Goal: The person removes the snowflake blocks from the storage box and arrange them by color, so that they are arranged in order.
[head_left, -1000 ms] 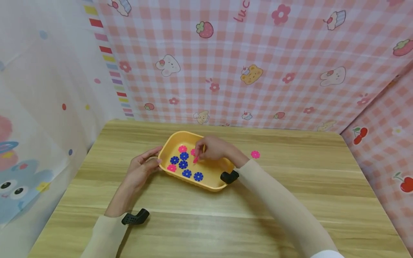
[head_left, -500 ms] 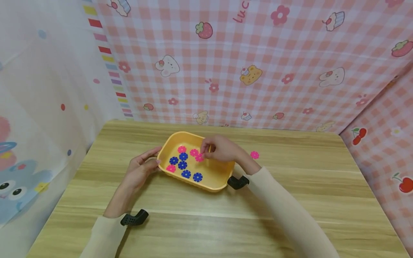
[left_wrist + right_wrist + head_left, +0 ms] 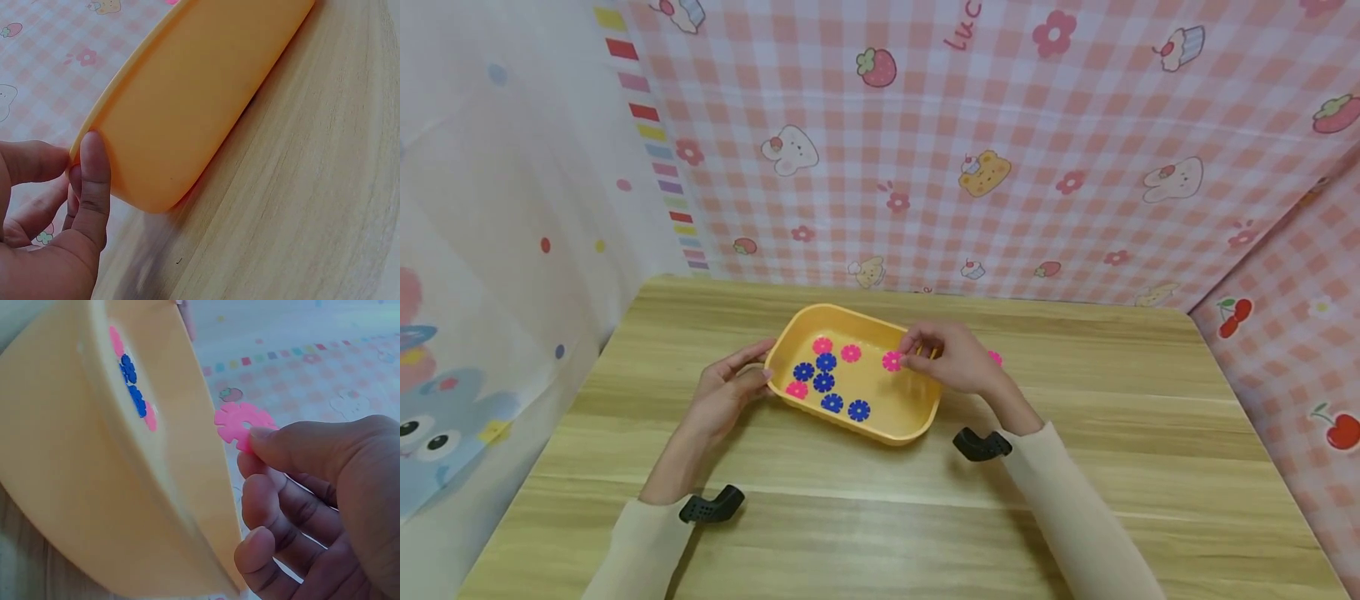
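A yellow plastic basin (image 3: 880, 429) stands on the table, angled, with several blue notched discs (image 3: 859, 410) and a few pink ones (image 3: 851, 353) lying in its left part. At its left end my left hand (image 3: 724, 396) pinches the rim between thumb and fingers; the left wrist view shows the thumb (image 3: 94, 175) along the wall. Over the right part of the basin, my right hand (image 3: 951, 358) pinches a pink notched disc (image 3: 234, 424) by its edge, between thumb and forefinger. The other right fingers are loosely curled.
Another pink disc (image 3: 996, 358) lies on the wooden table (image 3: 1112, 400) to the right of the basin, partly hidden behind my right hand. A pink checked cloth (image 3: 917, 108) hangs behind the table's far edge, with more cloth on both sides.
My right hand has moved right, carrying the pink disc from the middle of the basin toward its right end. The left hand has stayed on the rim.
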`<state>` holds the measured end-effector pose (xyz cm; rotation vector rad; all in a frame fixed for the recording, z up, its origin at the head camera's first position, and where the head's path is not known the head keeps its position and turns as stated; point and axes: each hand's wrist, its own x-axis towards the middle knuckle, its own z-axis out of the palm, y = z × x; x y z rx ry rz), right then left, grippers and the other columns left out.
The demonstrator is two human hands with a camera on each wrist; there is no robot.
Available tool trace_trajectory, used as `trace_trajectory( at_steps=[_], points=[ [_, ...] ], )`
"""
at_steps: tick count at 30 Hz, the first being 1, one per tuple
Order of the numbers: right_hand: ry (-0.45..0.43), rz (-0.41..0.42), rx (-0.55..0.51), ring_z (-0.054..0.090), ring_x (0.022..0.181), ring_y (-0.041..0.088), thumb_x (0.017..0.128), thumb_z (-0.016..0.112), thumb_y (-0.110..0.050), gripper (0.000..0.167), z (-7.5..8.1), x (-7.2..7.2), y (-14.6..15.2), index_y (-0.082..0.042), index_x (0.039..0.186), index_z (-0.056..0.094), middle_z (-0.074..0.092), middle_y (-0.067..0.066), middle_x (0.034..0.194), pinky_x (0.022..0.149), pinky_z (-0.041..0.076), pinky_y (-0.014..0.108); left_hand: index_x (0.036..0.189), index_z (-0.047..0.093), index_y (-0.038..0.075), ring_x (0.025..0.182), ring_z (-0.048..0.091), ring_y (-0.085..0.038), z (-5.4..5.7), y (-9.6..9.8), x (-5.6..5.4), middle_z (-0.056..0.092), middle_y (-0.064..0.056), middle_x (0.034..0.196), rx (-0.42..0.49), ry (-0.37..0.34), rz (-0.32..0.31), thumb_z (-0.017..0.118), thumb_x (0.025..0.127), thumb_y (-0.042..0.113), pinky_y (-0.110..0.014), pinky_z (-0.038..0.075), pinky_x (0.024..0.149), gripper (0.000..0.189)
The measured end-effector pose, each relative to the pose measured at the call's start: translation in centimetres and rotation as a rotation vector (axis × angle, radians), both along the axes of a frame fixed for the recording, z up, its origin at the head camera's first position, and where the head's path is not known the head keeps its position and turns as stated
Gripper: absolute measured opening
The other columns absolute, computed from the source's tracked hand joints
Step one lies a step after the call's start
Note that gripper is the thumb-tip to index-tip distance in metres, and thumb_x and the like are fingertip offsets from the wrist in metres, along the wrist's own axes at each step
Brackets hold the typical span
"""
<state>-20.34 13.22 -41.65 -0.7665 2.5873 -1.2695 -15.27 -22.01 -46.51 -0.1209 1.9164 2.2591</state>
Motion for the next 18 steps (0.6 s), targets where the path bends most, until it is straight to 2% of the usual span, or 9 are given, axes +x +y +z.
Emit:
trace_trajectory(
  at_steps=[6, 10, 14, 18],
  points=[
    [-0.040, -0.104, -0.077, 0.058, 0.071, 0.019, 0.093, 0.075, -0.017, 0.006, -0.6, 0.8, 1.6, -0.016, 0.098, 0.073, 0.068, 0.002, 0.084, 0.055, 0.047, 0.022, 0.151, 0.045, -0.005, 0.088, 0.066, -0.010, -0.3, 0.1, 0.0, 0.059, -0.002, 0.121, 0.015, 0.009, 0.002, 0.062, 0.098, -0.001, -0.019, 0.061, 0.077, 0.056],
    [-0.058, -0.175, -0.118, 0.061, 0.076, 0.019, 0.094, 0.075, -0.020, 0.010, -0.9, 1.1, 2.8, -0.014, 0.102, 0.072, 0.068, 0.003, 0.088, 0.060, 0.052, 0.024, 0.151, 0.045, -0.005, 0.088, 0.065, -0.010, -0.3, 0.1, 0.0, 0.058, -0.002, 0.120, 0.015, 0.010, 0.006, 0.062, 0.098, -0.001, -0.019, 0.061, 0.077, 0.056],
    [-0.072, -0.217, -0.164, 0.065, 0.080, 0.028, 0.095, 0.074, -0.020, 0.013, -1.0, 1.2, 4.1, -0.012, 0.104, 0.072, 0.070, 0.006, 0.094, 0.067, 0.061, 0.036, 0.151, 0.045, -0.004, 0.089, 0.065, -0.009, -0.3, 0.1, 0.0, 0.058, -0.002, 0.121, 0.014, 0.011, 0.003, 0.062, 0.099, -0.001, -0.018, 0.061, 0.078, 0.055],
    [-0.077, -0.249, -0.183, 0.068, 0.083, 0.037, 0.095, 0.073, -0.018, 0.014, -1.2, 1.2, 5.4, -0.009, 0.105, 0.072, 0.072, 0.008, 0.098, 0.069, 0.064, 0.044, 0.151, 0.045, -0.004, 0.089, 0.065, -0.009, -0.2, 0.1, 0.0, 0.058, -0.002, 0.121, 0.008, 0.013, 0.001, 0.062, 0.099, -0.001, -0.018, 0.061, 0.078, 0.055]
  ],
)
